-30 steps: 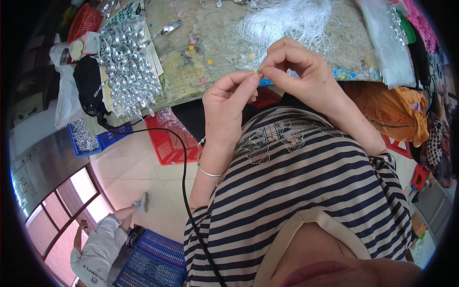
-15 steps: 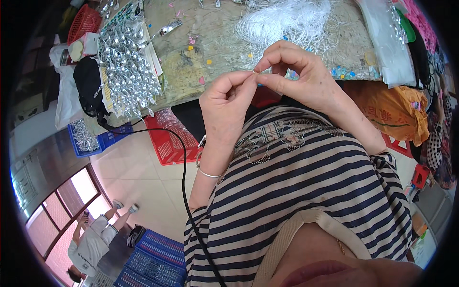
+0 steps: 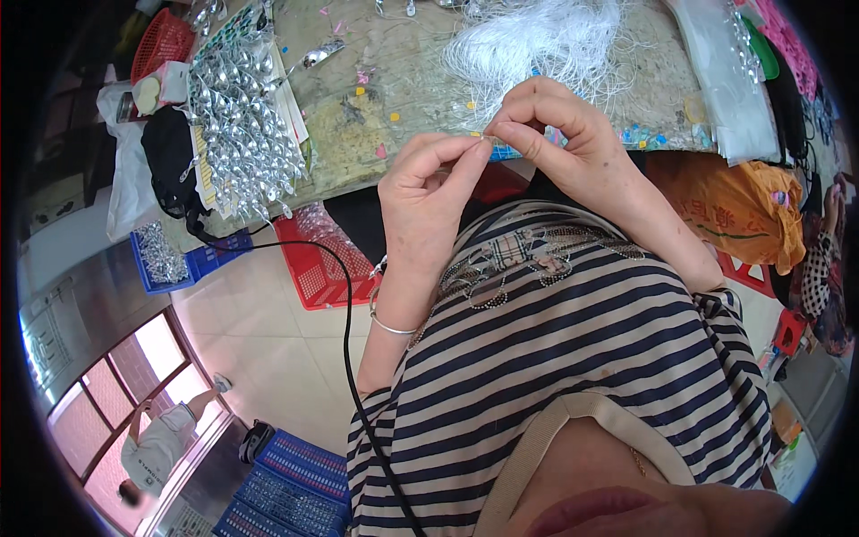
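My left hand (image 3: 420, 192) and my right hand (image 3: 573, 139) meet just past the table's near edge, in front of my chest. Thumb and forefinger are pinched on each, tip to tip around a tiny pale thing too small to name. Beyond my right hand lies a loose heap of fine white threads (image 3: 537, 40). Shiny silver drop-shaped pieces (image 3: 242, 134) cover a card or board at the table's left. A single larger silver piece (image 3: 320, 54) rests beside them.
Small coloured bits dot the worn tabletop (image 3: 349, 134). Clear plastic sheets (image 3: 725, 80) drape over its right edge, above an orange bag (image 3: 743, 210). Below left are a red basket (image 3: 322, 273), a blue basket (image 3: 165, 259) and a black cable (image 3: 347, 331). A person (image 3: 161, 443) stands farther off.
Both pinched hands have shifted slightly, the left fingertips a little to the right, with a tiny gap now showing between the pinches. The person in the background has moved toward the doorway.
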